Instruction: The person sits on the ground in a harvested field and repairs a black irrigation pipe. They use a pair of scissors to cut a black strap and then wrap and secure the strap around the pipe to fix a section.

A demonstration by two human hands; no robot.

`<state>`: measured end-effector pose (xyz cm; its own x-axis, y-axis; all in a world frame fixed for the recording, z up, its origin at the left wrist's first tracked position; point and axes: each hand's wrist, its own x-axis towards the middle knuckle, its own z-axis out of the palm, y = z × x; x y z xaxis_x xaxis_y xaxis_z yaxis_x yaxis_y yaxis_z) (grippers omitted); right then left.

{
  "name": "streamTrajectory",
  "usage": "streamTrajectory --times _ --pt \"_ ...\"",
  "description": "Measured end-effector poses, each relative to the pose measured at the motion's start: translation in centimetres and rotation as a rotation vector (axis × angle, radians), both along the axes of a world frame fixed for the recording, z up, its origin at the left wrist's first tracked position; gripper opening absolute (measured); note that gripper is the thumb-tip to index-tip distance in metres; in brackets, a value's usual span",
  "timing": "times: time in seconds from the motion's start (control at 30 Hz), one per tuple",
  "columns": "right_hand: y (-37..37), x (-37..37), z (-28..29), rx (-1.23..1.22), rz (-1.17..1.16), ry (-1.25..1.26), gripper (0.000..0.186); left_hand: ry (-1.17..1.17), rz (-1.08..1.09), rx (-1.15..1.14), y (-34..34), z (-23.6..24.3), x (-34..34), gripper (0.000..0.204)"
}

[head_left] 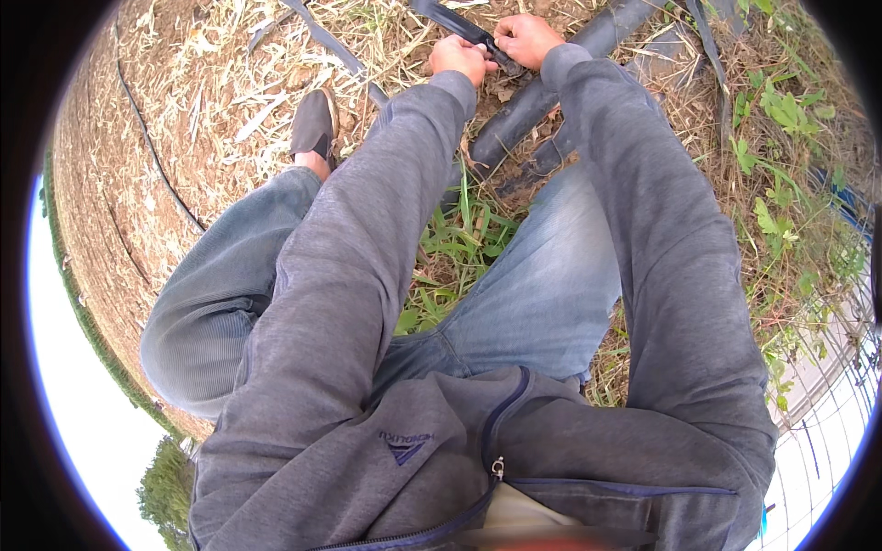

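Note:
A flat black hose (450, 20) comes down from the top edge to a small dark fitting (508, 62) beside a thick black pipe (507, 127). My left hand (461, 61) is closed at the hose's lower end, its fingertips against the dark piece. From the other side, my right hand (527, 40) pinches the same end between thumb and fingers. The two hands almost meet there. Their fingers hide the exact joint between hose and fitting.
Dry straw and soil (211, 83) spread to the left, crossed by a thin black line (152, 151). Another flat strip (326, 41) lies left of my hands. Green weeds (781, 119) and a wire fence (831, 386) stand at the right. My shoe (314, 124) rests on the ground.

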<state>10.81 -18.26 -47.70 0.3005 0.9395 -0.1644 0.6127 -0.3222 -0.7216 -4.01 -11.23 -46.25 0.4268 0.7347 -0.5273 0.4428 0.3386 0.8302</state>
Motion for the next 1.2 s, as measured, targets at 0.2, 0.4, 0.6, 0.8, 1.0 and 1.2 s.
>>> streamTrajectory --times 0.2,0.4,0.6,0.8,1.0,1.2 --pt "0.5 0.0 0.8 -0.027 0.123 -0.128 0.016 0.192 -0.112 0.108 0.3 1.7 0.1 0.015" --pt "0.6 -0.1 1.3 0.003 0.137 -0.178 0.012 0.407 -0.293 0.566 0.6 -0.6 -0.6 0.029" --pt "0.4 -0.9 1.4 0.131 0.242 -0.313 0.012 0.386 -0.291 0.701 0.3 -1.8 -1.1 0.025" --pt "0.2 -0.1 0.5 0.079 0.192 -0.321 0.015 0.391 -0.364 0.658 -1.1 -0.8 -1.5 0.015" --pt "-0.7 -1.5 1.7 0.131 0.150 -0.370 0.014 0.101 -0.537 1.196 0.6 2.8 -2.6 0.021" --pt "-3.6 -2.6 0.4 0.173 -0.123 -0.242 0.031 0.286 -0.861 1.191 3.4 1.9 -0.9 0.016"
